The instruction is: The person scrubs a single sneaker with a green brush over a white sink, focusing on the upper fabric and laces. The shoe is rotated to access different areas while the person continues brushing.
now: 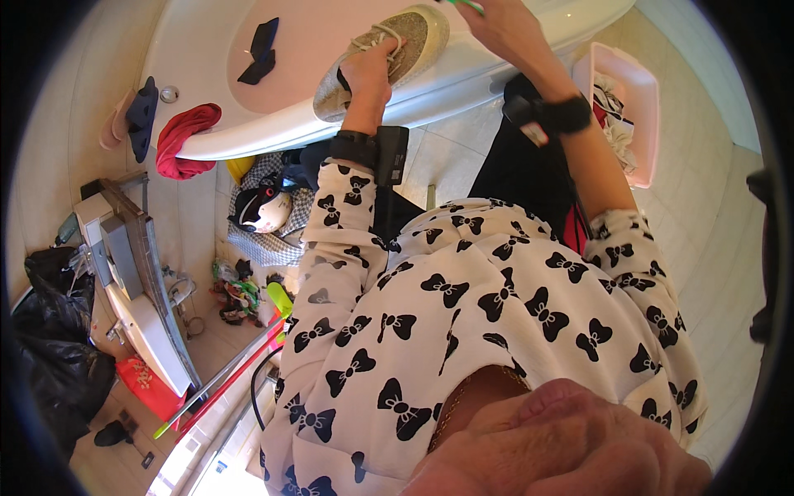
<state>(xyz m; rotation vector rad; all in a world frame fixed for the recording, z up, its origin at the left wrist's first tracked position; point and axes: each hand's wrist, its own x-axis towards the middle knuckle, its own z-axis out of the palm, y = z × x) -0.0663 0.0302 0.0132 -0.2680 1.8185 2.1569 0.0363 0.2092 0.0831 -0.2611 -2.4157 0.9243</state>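
Note:
My left hand (371, 68) grips a beige-grey woven lace-up shoe (422, 43) at the tongue and laces. The shoe is held over the near rim of a white bathtub (248, 141), its toe pointing up and to the right. My right hand (505, 28), at the top edge of the picture, is closed around a thin green handle (469, 6). The far end of that handle is cut off, so what tool it belongs to cannot be told. A gap separates it from the shoe.
Dark insoles or cloth pieces (259, 53) lie in the tub. A red cloth (186, 139) hangs over its rim; slippers (142, 118) stand against the wall. On the right is a pink basin (648, 118) of clothes. A white helmet (270, 214) and mop poles (229, 366) are left.

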